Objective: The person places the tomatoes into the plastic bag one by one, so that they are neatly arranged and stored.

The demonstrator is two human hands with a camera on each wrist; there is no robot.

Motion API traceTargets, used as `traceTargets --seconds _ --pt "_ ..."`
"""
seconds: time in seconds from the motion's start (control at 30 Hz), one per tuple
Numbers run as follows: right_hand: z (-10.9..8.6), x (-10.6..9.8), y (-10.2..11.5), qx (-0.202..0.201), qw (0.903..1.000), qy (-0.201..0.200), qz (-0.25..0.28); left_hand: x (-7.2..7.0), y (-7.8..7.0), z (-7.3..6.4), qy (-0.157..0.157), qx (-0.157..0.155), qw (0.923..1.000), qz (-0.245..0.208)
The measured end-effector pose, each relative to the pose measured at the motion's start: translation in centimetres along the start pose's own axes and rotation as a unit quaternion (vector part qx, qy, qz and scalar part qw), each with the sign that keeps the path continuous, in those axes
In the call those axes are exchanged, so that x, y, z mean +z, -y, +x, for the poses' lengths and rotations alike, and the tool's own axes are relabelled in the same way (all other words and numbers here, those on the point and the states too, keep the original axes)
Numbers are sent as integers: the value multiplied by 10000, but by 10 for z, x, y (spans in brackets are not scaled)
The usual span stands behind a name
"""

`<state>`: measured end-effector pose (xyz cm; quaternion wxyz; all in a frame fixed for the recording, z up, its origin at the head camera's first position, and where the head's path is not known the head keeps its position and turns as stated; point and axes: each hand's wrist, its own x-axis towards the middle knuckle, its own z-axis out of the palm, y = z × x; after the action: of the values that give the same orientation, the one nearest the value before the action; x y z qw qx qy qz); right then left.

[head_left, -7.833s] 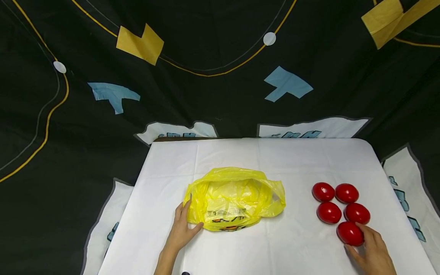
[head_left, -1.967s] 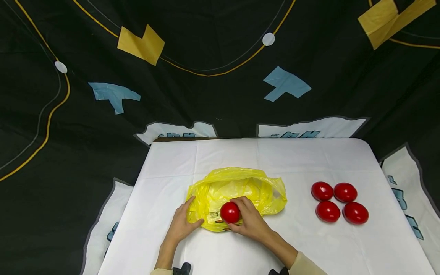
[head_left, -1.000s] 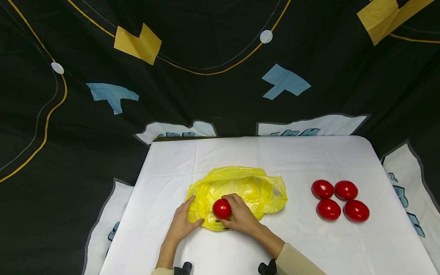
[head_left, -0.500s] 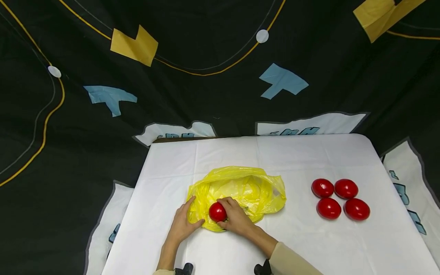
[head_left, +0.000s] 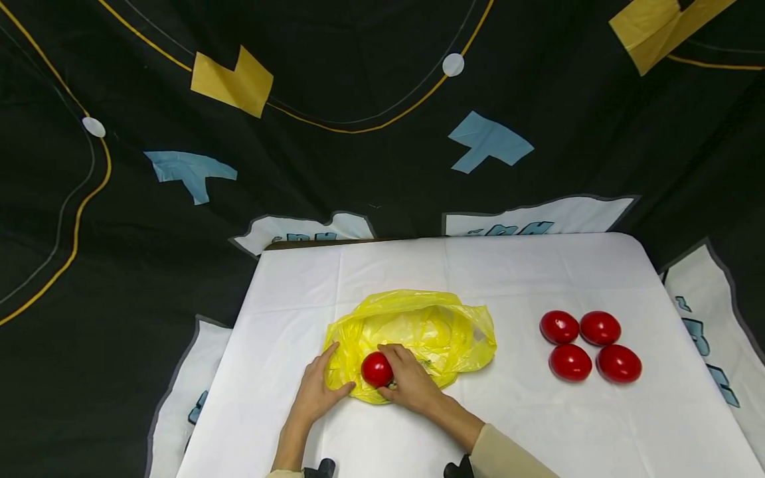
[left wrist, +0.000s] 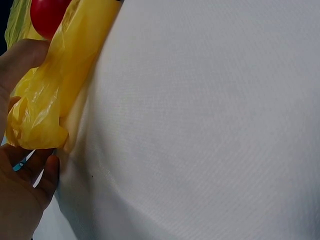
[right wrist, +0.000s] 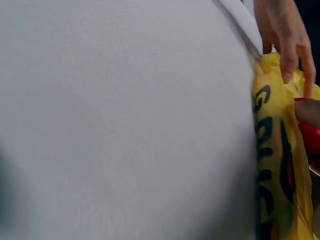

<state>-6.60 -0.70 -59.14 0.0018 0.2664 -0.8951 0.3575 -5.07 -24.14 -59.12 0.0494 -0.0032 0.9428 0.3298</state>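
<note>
A yellow plastic bag (head_left: 418, 332) lies with its mouth spread wide on the white-covered table. My left hand (head_left: 315, 390) holds the bag's left end; in the left wrist view the thumb (left wrist: 22, 55) lies over the bag's edge and other fingers show below. My right hand (head_left: 412, 382) grips a glossy red egg-shaped object (head_left: 376, 369) within the bag's mouth, towards its left part. In the right wrist view the red object (right wrist: 311, 137) is partly hidden by the printed bag side (right wrist: 272, 165).
Several more red egg-shaped objects (head_left: 570, 362) sit in a cluster on the table's right side. The white tablecloth (head_left: 508, 425) covers the table top. Behind hangs a dark cloth (head_left: 358, 179) with yellow and blue patches.
My right hand took one red egg-shaped object from the cluster at the right and brought it left into the bag's mouth, slowing at the end. My left hand stayed at the bag's left end.
</note>
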Motion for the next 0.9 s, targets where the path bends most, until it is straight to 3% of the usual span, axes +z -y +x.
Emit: traceTargets --seconds 0.53,0.9 --pt "-52 -62 -6 -71 9921 -818 947 2 2 1 16 -159 9999 -15" --pt "-84 -94 -18 588 9858 -1351 803 3 4 2 1 -128 9999 -19"
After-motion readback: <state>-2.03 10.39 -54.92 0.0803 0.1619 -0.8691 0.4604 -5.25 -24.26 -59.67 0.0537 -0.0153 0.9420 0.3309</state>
